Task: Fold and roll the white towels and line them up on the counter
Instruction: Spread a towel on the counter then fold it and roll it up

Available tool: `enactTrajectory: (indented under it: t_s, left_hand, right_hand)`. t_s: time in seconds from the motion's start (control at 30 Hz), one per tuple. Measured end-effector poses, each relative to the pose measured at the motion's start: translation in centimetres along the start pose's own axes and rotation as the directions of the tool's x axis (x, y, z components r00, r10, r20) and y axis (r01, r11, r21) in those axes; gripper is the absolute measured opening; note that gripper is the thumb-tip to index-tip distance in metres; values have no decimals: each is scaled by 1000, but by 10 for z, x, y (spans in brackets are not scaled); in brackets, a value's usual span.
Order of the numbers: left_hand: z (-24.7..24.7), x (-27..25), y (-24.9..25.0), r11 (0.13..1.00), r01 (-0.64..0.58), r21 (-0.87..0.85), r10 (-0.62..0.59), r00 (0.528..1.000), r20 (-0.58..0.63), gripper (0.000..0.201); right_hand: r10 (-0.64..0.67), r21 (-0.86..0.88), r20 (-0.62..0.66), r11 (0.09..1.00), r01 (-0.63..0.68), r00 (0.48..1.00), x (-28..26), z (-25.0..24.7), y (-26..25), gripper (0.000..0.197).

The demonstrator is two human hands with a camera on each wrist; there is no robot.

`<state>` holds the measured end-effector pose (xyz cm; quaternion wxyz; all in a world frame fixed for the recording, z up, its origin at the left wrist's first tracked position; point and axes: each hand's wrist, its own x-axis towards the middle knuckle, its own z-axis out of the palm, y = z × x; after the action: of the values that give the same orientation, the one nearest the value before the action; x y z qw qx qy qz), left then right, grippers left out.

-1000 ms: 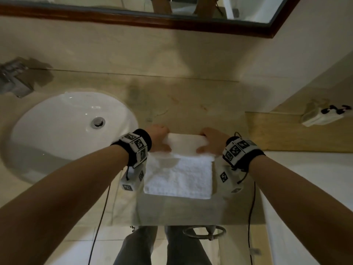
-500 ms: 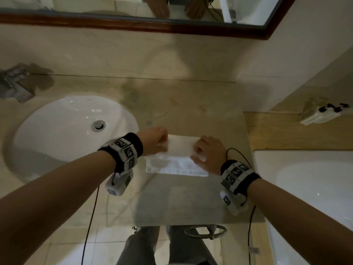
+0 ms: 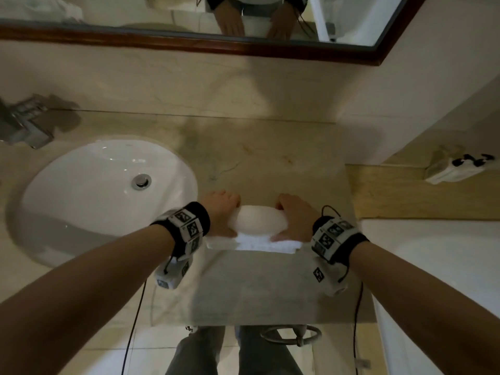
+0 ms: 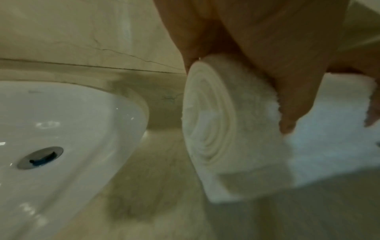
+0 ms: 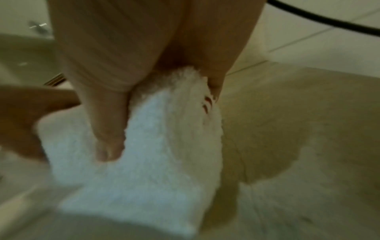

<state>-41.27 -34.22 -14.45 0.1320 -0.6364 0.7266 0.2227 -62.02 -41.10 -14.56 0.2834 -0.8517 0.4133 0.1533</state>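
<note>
A white towel (image 3: 258,221) lies on the beige marble counter (image 3: 270,158), wound into a thick roll with a short flat tail (image 3: 266,246) still on the near side. My left hand (image 3: 223,212) grips the roll's left end; the spiral of layers (image 4: 207,123) shows in the left wrist view, with my thumb (image 4: 287,104) across the top. My right hand (image 3: 293,217) grips the right end, its thumb (image 5: 109,126) pressed on the towel (image 5: 156,146) and the fingers curled over the far side.
A white oval sink (image 3: 102,196) with a metal drain (image 3: 141,181) lies just left of the towel. A chrome tap (image 3: 21,125) stands at the far left. A mirror (image 3: 189,20) hangs above. At right are a wooden ledge (image 3: 405,196) and a white bathtub (image 3: 443,280).
The towel's flat part has shrunk as both hands wound it up; one second ago most of it lay flat, now it is a thick roll with a short tail.
</note>
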Motion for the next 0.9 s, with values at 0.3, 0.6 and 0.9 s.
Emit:
enactTrajectory:
  t_s: [0.3,0.6,0.9]
  left_hand:
    - [14,-15,15,977,-75,197,65,996,57,88]
    - [18,-33,20,999,37,15,-40,984,173,94]
    - [-22,-76,-48,807,411,-424,-214,873,439,81]
  right_hand:
    - [41,127,128,990,-58,991,-12,12,0,87]
    - [-58,-135,298,986,102,953,-6,10,-26,79]
    - [-268,-227,402,897,379,876,56,-48,-101,69]
